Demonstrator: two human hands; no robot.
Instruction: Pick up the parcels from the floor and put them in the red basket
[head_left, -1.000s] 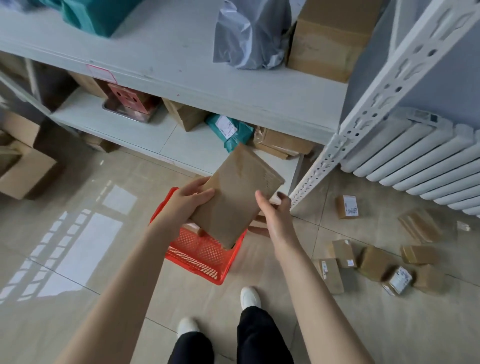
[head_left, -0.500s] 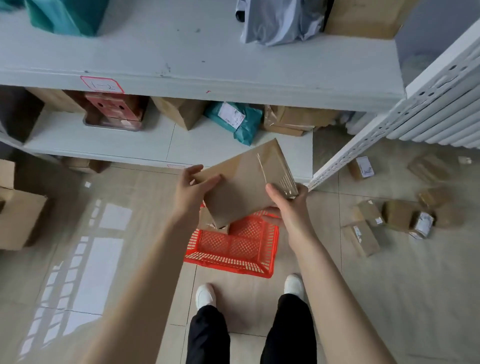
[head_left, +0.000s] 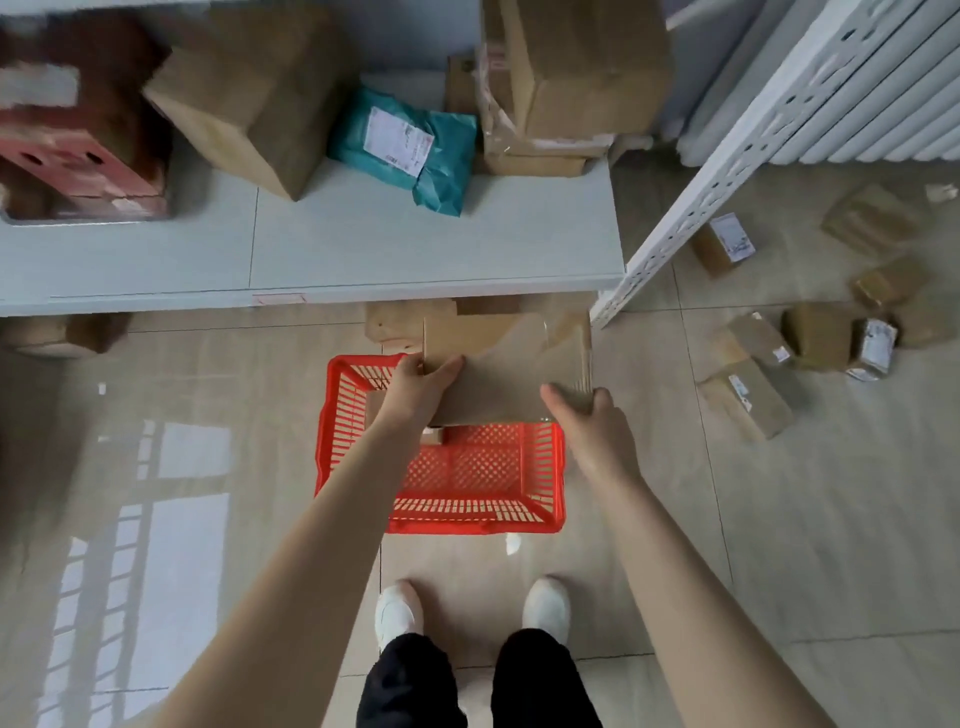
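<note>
Parcel (head_left: 498, 374), flat and brown, hangs between my two hands over the far half of the red basket (head_left: 332, 447), seen from the head camera looking almost straight down. My left hand (head_left: 415, 389) pinches its left edge, fingers (head_left: 448, 370) curled onto the top face. My right hand (head_left: 589, 421) grips the near right corner, thumb on top and the rest wrapped round the edge. I hold it at both ends because it is wide and thin, and one hand alone would likely let it tip. Kept level, it should go down flat.

Its right end looks to reach past the basket's right rim, so I judge a slight shift left or a tilt may be needed before I let go. The basket stands on the floor (head_left: 649, 519) just ahead of my shoes (head_left: 397, 608) and close by the white shelf (head_left: 415, 260), so the drop is straight down with no reach. One small box (head_left: 434, 435) shows inside it, partly hidden under the parcel.

To my right, the floor parcels (head_left: 748, 400) lie scattered, well apart from the basket, so much of the job remains.
</note>
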